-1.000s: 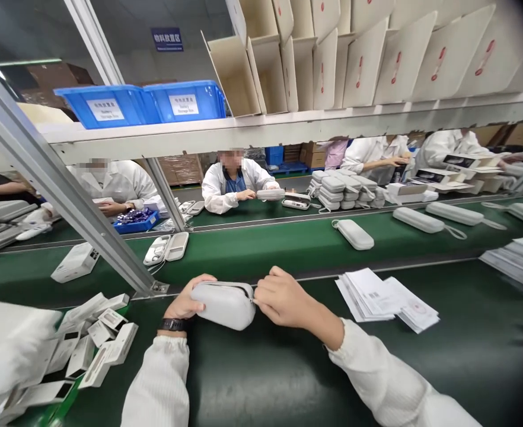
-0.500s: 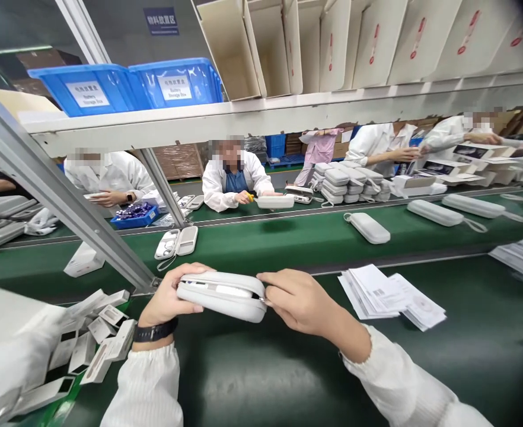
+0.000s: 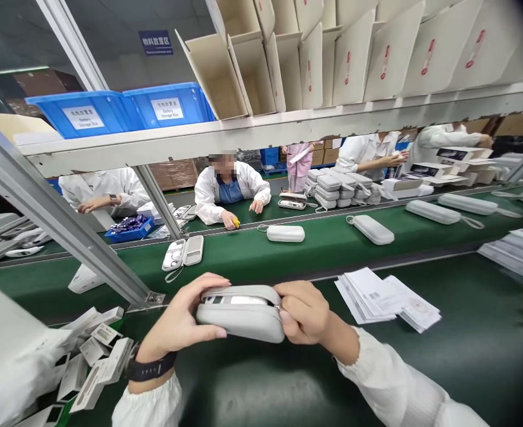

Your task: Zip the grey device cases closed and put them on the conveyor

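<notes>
Above the green bench, a light grey zip case [image 3: 244,320] is held up, partly unzipped along the side facing me. Through the gap a white item [image 3: 239,300] shows inside; its kind is not clear. My left hand [image 3: 188,317] grips the case's left end, thumb below and fingers over the top. At the right end, my right hand [image 3: 303,311] is closed in a pinch at the zipper pull, which its fingers mostly hide. Papers [image 3: 368,293] lie on the bench to the right of my right hand.
Small white boxes [image 3: 96,367] are heaped at the left beside a metal post [image 3: 79,225]. A green conveyor belt [image 3: 324,255] carries grey cases and an open case [image 3: 184,254]. Overhead, a shelf [image 3: 261,133] holds blue bins [image 3: 168,107] and cartons. Co-workers sit across the belt.
The held case has shifted right and slightly down in view, with both hands. Across the belt, a co-worker has let go of a grey case, which now lies on the belt.
</notes>
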A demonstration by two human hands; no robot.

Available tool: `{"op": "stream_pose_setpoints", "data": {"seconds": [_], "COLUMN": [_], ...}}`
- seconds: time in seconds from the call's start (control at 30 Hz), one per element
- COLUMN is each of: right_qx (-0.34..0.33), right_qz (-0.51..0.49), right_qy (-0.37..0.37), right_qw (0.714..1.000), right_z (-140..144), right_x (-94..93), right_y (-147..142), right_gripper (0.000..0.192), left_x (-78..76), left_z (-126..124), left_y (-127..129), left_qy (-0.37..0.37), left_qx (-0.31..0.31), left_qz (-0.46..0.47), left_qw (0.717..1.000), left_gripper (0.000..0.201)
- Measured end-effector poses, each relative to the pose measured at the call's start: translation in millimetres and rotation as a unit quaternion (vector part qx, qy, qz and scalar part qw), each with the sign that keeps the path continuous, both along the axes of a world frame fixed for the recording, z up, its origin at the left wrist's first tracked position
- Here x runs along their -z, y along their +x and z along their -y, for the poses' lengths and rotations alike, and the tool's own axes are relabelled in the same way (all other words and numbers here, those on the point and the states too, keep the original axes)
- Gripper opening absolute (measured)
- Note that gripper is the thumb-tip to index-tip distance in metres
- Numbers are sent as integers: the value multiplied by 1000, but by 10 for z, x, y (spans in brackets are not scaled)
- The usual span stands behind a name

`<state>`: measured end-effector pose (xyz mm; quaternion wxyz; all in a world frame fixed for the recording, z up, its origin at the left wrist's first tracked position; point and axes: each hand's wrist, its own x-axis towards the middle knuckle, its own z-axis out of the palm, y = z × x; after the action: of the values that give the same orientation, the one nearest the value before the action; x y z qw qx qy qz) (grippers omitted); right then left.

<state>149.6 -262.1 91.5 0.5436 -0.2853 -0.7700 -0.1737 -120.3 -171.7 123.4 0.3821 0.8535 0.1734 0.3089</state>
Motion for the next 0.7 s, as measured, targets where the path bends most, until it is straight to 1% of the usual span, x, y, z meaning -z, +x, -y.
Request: {"op": "stream_pose_setpoints", "data": {"seconds": [0.07,0.13,0.2,0.27,0.33,0.4,0.47,0.53,0.7], "right_qx": [9,1,-13,-21,-20,-14,-11,-14,-46], "right_qz": [26,69,97,112,127,143,163,186,206], "right_qy": [-31,-67,-87,-99,-113,-122,-130,-141,-209], "right_qw": [999,995,991,989,985,982,978,972,955], "right_z": [6,10,19,36,58,81,103,124,160], "right_x": [-44,-86,-117,-140,-165,-194,-225,-249,-278], "right_y": [-5,-7,-5,3,19,42,65,83,113], "right_gripper": [21,23,25,27,28,28,28,27,26], "left_x": [23,33,29,18,1,-22,-46,-60,-26], "left_z": [31,81,142,195,229,243,245,238,211], "left_y": [126,241,324,371,388,389,385,384,415], "left_qy": [-6,6,21,34,45,53,48,28,-43], "left_qx": [18,24,24,23,24,28,39,61,113], "left_qz": [-47,-87,-89,-69,-50,-52,-70,-93,-132], "left_qw": [999,996,995,997,997,997,996,993,984], "left_gripper": [82,92,95,85,70,55,48,50,66]}}
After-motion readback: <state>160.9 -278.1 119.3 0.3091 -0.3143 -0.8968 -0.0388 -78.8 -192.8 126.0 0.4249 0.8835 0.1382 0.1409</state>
